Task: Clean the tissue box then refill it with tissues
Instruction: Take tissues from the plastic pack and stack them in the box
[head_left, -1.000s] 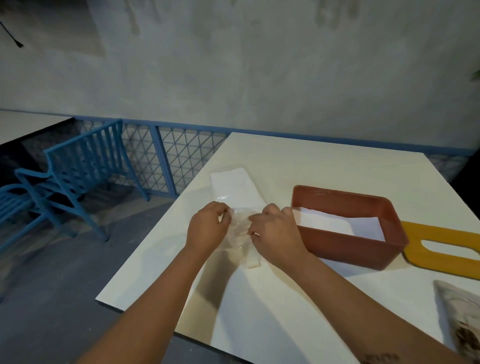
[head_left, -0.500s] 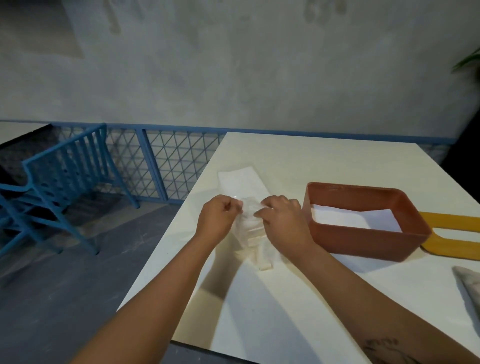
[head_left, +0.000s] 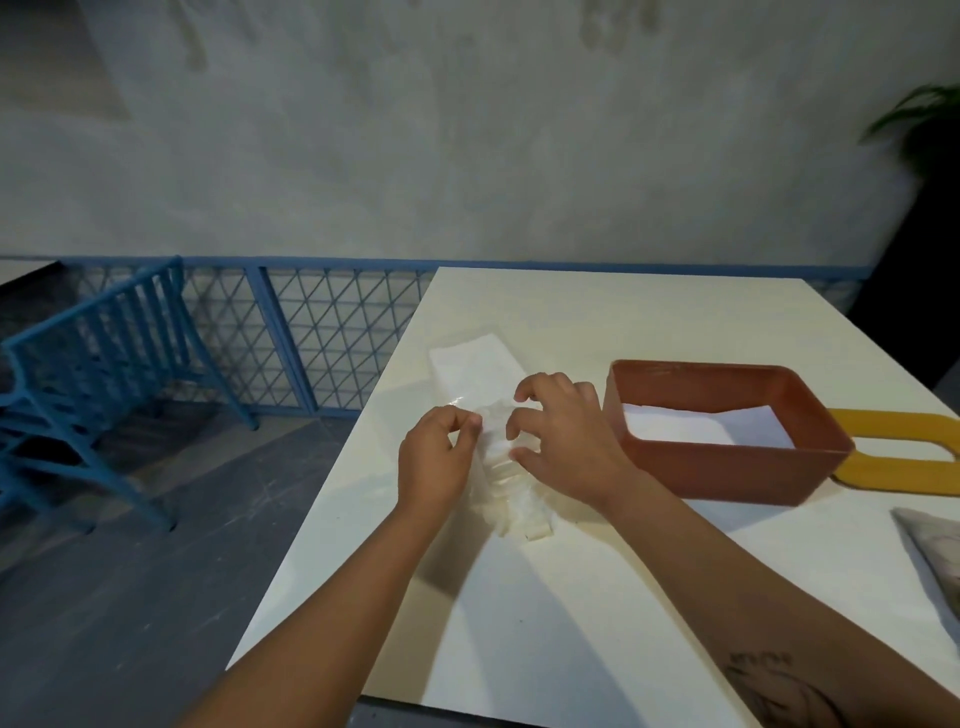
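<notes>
Refill ~midway imo: box (head_left: 727, 467) open w/ some tissues (head_left: 701, 428) in, lid (head_left: 904, 478) off beside it, pack (head_left: 475, 364) on table (head_left: 623, 312) left of box, L hand (head_left: 434, 462) pinching its wrap, R hand (head_left: 566, 441) curled over it, grip unclear.

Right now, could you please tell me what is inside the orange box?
White tissues lie flat inside the orange box; its near wall hides the front of the floor.
</notes>
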